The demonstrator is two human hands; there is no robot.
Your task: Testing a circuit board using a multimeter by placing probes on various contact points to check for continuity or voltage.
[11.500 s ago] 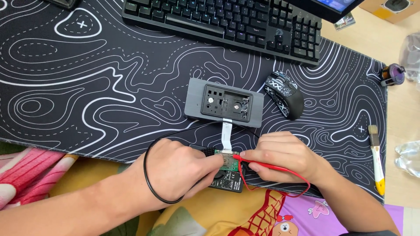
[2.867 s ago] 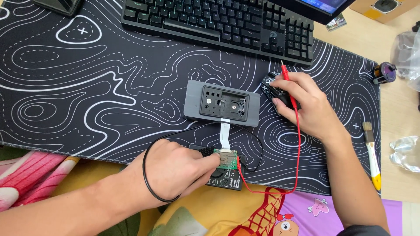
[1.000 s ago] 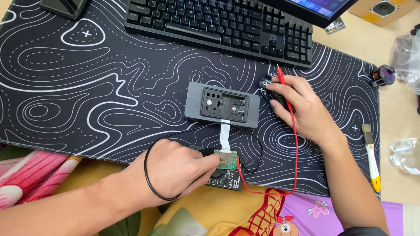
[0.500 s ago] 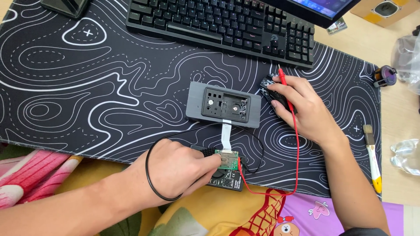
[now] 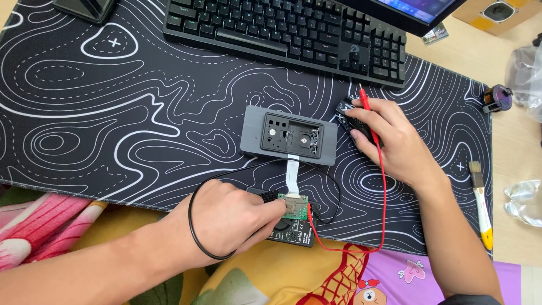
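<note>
Green circuit board point(image 5: 294, 207), small and square, lies at the near edge of the black desk mat with white contour lines point(image 5: 113, 124), joined by a white flat ribbon cable point(image 5: 292, 174) to a grey rectangular plastic housing point(image 5: 289, 135) farther in. Left hand point(image 5: 234, 217), a black band round its wrist, curls over the board, fingertips pinching its edge. Right hand point(image 5: 389, 141) rests cupped on a black computer mouse point(image 5: 353, 116), with a red probe wire point(image 5: 381, 186) held between its fingers.

Bright, even light fills the scene, leaving only soft shadows. The focus is sharp. Faint glare marks the clear plastic point(image 5: 522, 202) at right.
</note>
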